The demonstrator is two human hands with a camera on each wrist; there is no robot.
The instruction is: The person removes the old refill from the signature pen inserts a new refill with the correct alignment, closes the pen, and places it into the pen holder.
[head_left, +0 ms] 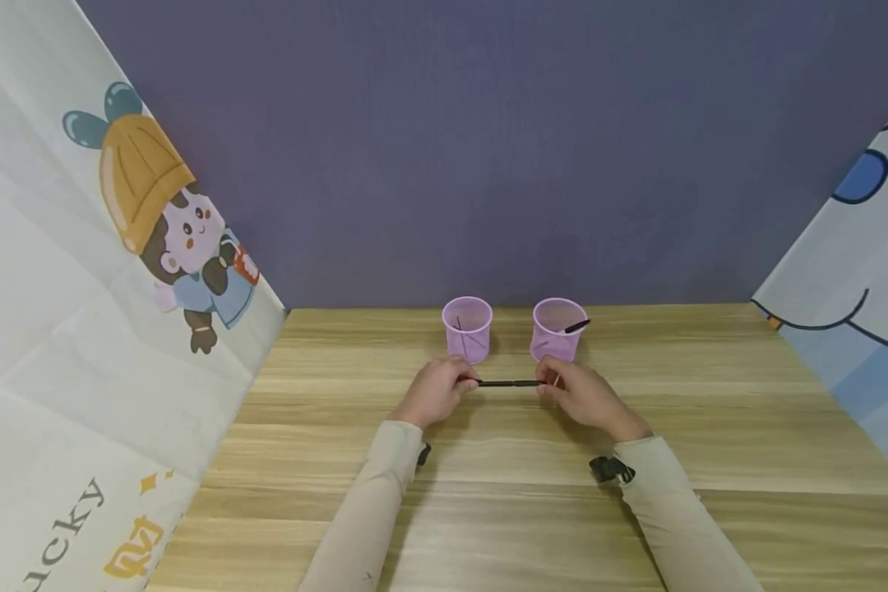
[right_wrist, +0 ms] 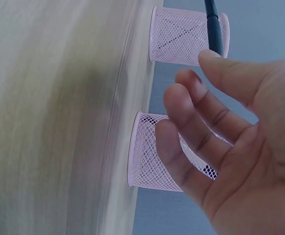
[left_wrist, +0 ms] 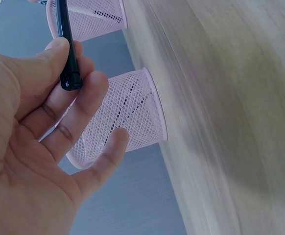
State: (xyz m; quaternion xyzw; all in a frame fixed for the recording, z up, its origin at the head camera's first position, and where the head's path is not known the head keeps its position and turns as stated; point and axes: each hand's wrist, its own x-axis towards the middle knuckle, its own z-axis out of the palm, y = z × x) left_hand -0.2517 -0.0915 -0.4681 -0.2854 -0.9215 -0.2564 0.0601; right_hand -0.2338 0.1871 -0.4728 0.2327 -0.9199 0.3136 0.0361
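A slim black pen (head_left: 509, 383) lies level between both hands, above the table. My left hand (head_left: 438, 390) pinches its left end between thumb and fingers. The right hand (head_left: 583, 396) holds the other end with thumb and fingertips. In the left wrist view the pen's blunt end (left_wrist: 71, 81) shows beside the thumb, the lower fingers spread loosely. The right wrist view shows a joint partway along the pen (right_wrist: 213, 29). Just beyond the hands stand two pink mesh pen holders, a left one (head_left: 477, 349) with thin dark sticks inside and a right one (head_left: 543, 341).
A dark pen (head_left: 577, 326) leans out over the right holder's rim. The wooden table (head_left: 511, 510) meets a grey-blue back panel (head_left: 503, 164). White printed cloths, one on the left (head_left: 59, 329) and one on the right (head_left: 851, 271), border the sides.
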